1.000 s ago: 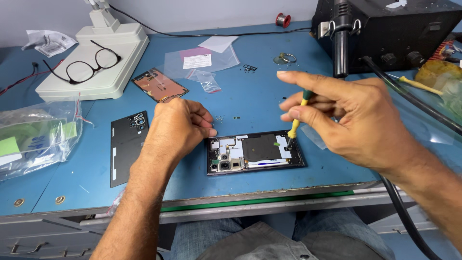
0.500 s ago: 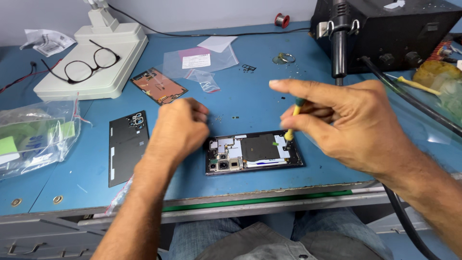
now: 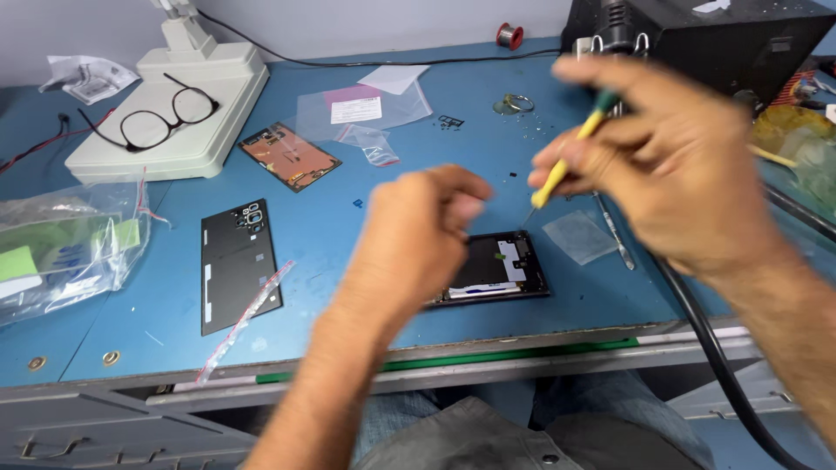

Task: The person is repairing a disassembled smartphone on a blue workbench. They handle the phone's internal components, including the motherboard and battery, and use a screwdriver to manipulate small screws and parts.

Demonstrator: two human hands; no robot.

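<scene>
Right hand (image 3: 670, 165), upper right of the frame, pinches a yellow screwdriver (image 3: 566, 161) above the opened phone (image 3: 496, 265) at center. Left hand (image 3: 418, 239), blurred, seems loosely curled over the phone's left end, gripping nothing visible.

Tabletop: my flat blue work tabletop (image 3: 348, 226), scuffed, with a grey metal front edge (image 3: 488, 370).
Wall: plain pale grey wall (image 3: 366, 26) behind my bench.
Light: even, soft.
</scene>
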